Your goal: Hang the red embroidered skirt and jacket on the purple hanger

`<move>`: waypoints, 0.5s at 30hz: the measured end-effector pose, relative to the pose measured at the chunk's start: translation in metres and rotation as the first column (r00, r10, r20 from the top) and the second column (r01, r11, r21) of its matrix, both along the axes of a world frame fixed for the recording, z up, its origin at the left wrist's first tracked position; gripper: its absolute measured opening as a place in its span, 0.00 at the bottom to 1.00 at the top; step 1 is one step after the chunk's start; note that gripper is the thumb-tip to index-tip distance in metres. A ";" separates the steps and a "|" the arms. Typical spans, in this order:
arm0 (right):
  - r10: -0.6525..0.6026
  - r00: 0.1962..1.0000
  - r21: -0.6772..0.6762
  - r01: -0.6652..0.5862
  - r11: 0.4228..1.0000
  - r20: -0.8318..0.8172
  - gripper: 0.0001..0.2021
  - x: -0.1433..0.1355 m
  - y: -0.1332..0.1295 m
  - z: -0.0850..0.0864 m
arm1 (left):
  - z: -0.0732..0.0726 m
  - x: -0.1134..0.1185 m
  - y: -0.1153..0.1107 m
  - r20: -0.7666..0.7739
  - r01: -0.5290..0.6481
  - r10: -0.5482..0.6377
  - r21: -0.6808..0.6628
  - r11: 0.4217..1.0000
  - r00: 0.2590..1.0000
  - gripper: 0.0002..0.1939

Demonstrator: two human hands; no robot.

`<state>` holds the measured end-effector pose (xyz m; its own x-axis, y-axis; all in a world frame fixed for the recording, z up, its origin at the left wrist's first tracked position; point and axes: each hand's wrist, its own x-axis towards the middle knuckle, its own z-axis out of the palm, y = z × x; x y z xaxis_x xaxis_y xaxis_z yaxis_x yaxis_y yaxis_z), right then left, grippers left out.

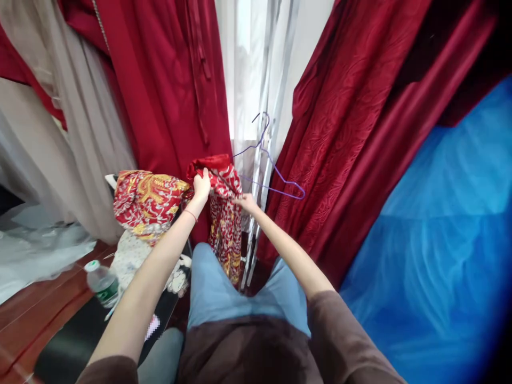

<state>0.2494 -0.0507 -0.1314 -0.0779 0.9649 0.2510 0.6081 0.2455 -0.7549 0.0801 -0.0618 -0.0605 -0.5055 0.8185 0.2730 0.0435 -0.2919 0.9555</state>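
Note:
A red garment with white and gold patterning (226, 213) hangs in front of my knees, its top edge plain red. My left hand (201, 184) is closed on its upper left part, thumb on top. On its right edge my right hand (247, 202) grips the cloth with fingers together. A purple wire hanger (280, 186) is just behind and right of my right hand, hooked end up; part of it is hidden behind the garment. Another bundle of red and gold patterned cloth (148, 202) lies to the left of my left hand.
Dark red gowns (168, 80) hang at left and centre, with more red gowns (340, 122) at right. White metal poles (260, 160) stand between them. A bottle (102, 282) is on a black surface (72, 336) at lower left. Blue fabric (420, 256) hangs at far right.

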 end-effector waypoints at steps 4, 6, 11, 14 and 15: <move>0.075 0.995 -0.082 -0.070 0.994 0.065 0.12 0.049 -0.028 -0.034 | -0.035 0.015 0.015 -0.318 0.225 -0.212 0.003 0.974 0.924 0.26; 0.077 0.993 -0.091 -0.069 0.993 0.087 0.09 0.072 -0.046 -0.051 | -0.046 0.016 0.011 -0.426 0.384 -0.361 -0.035 0.923 0.830 0.29; -0.072 0.984 -0.004 0.074 0.997 0.161 0.26 0.124 -0.078 -0.063 | -0.054 0.018 0.003 -0.666 0.414 -0.376 -0.109 0.904 0.645 0.31; -0.122 0.932 0.257 0.033 0.966 0.341 0.35 0.140 -0.085 -0.048 | -0.054 0.017 0.003 -0.736 0.378 -0.346 -0.131 0.916 0.582 0.30; -0.117 0.890 0.332 -0.041 0.942 0.441 0.33 0.143 -0.087 -0.042 | -0.054 0.016 0.003 -0.747 0.375 -0.336 -0.125 0.919 0.574 0.30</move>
<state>0.3923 -0.1372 -0.1733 -0.2228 0.8398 0.4951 0.8741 0.3969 -0.2801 0.0959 -0.0584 -0.1146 0.2151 0.8647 0.4539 0.6108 -0.4818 0.6283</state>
